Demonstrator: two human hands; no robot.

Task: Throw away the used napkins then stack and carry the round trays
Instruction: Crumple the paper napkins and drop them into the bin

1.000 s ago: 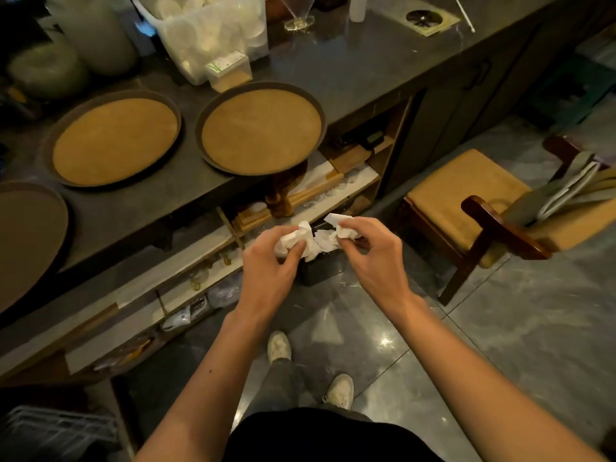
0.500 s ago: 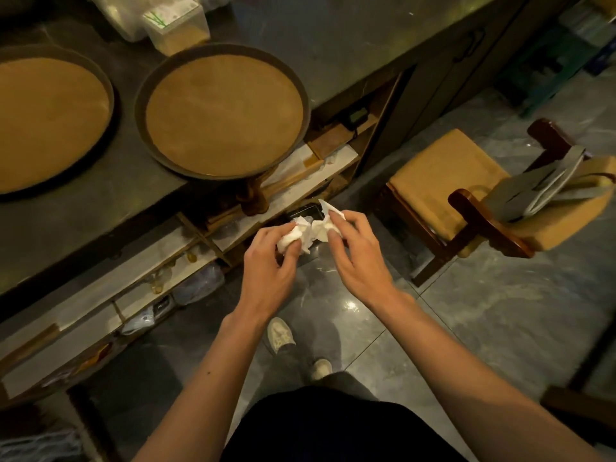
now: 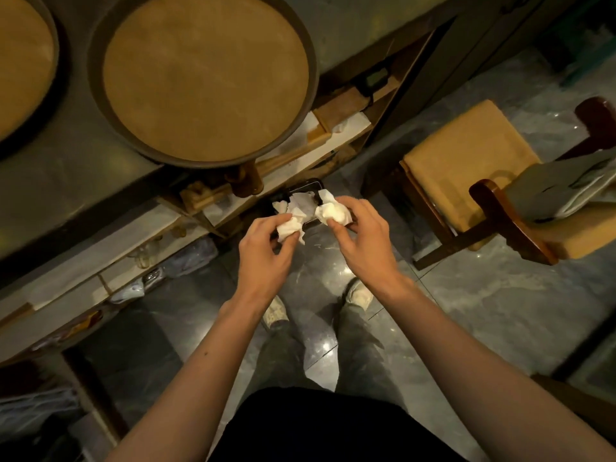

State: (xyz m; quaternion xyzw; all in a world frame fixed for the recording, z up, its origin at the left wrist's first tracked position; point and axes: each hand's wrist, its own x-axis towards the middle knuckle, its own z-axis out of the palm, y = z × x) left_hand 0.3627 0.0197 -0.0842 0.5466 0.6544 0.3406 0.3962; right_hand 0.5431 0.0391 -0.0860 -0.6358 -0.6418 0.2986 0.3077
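My left hand (image 3: 263, 251) pinches a crumpled white napkin (image 3: 290, 228). Just to its right, my right hand (image 3: 363, 241) grips a second wadded napkin (image 3: 331, 211). Both hands hover over a small black bin (image 3: 306, 188) on the floor under the counter edge, with white paper showing inside it. One round brown tray (image 3: 206, 75) lies on the dark counter, overhanging its front edge. Part of a second round tray (image 3: 20, 61) shows at the far left.
Open shelves (image 3: 140, 258) with bottles and wooden pieces run below the counter (image 3: 66, 181). A wooden chair (image 3: 483, 181) with a tan cushion and folded cloths stands close on the right. My feet (image 3: 276, 311) stand on glossy grey floor tiles.
The view has tilted down and closer to the counter. My hands have moved the napkins apart, one in each hand, over the black bin, which now shows paper inside.
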